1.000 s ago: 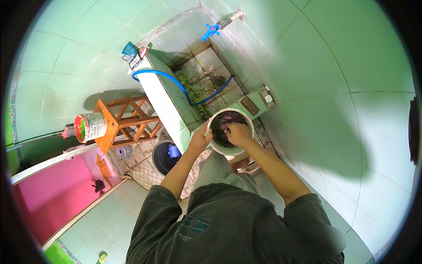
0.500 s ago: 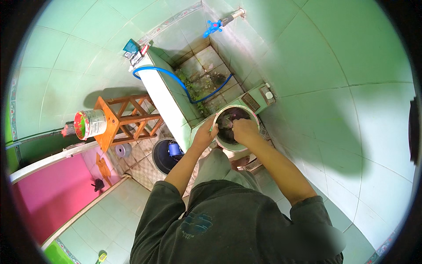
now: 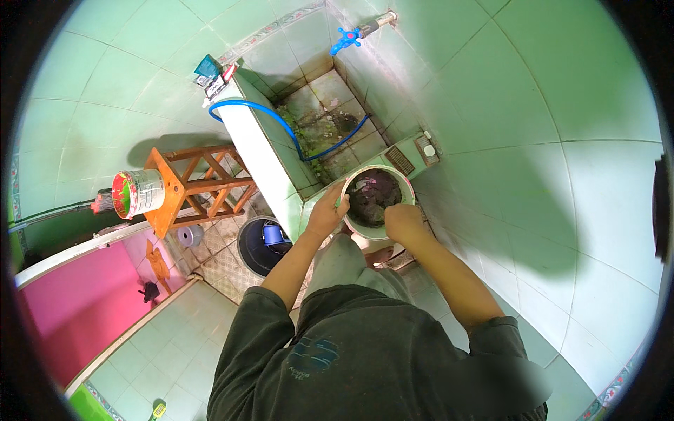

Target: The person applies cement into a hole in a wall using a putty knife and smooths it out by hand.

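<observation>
A pale round bucket [image 3: 409, 184] stands in front of me, close against the low tiled ledge. Inside it lies a dark, wet-looking mass [image 3: 372, 195] with a pinkish patch; I cannot tell whether it is cloth or something else. My left hand [image 3: 328, 212] is closed on the bucket's left rim, thumb toward the inside. At the near right of the bucket, my right hand [image 3: 405, 223] is a fist over the rim. Whatever it may hold is hidden.
Beyond is a tiled basin [image 3: 326, 105] with a blue hose [image 3: 274, 116] and a blue tap [image 3: 345, 41] above. Left stand a wooden stool [image 3: 168, 189] bearing a paint-stained bucket [image 3: 144, 193], and a black tub [image 3: 256, 259] holding a blue dipper [image 3: 272, 235]. A tiled wall rises on the right.
My right hand has drawn back from inside the bucket to its near right rim, uncovering more of the dark mass. My left hand stays on the rim.
</observation>
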`<action>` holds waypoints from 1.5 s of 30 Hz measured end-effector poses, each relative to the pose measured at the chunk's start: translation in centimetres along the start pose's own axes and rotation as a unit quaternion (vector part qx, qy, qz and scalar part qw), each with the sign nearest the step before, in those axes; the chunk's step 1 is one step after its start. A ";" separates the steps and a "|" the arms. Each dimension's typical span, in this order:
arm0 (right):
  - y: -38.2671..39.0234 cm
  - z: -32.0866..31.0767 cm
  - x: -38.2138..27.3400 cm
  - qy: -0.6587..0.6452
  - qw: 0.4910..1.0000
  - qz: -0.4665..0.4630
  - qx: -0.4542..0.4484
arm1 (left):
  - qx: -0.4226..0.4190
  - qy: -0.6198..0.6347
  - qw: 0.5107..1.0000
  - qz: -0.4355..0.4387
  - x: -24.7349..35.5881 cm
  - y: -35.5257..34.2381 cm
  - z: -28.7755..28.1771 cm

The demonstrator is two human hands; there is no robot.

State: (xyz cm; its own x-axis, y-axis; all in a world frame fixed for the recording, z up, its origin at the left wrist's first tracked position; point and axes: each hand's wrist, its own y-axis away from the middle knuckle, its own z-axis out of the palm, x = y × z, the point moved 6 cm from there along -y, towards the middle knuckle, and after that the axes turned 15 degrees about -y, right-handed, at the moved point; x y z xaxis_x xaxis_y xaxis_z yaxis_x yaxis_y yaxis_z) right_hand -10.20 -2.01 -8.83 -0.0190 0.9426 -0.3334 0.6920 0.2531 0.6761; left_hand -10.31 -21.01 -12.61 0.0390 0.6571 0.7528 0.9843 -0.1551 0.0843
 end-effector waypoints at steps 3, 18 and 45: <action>-1.1 2.4 0.7 -0.065 0.998 0.007 0.009 | 0.005 0.010 1.000 0.011 0.4 0.0 -0.1; -3.2 3.7 0.1 -0.260 0.960 0.052 0.091 | -0.016 0.017 1.000 -0.008 0.1 -0.4 0.0; -2.6 3.3 -0.1 -0.371 0.897 0.142 0.194 | -0.016 0.025 1.000 -0.009 1.0 -0.9 -0.1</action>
State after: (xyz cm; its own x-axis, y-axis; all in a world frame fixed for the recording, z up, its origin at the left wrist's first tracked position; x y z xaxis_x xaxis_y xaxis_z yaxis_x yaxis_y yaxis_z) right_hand -9.60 -3.48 -12.72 0.5841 0.5155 -0.6269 0.7945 -0.2053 0.5715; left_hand -11.22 -20.27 -11.90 0.0119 0.6228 0.7823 0.9786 -0.1680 0.1189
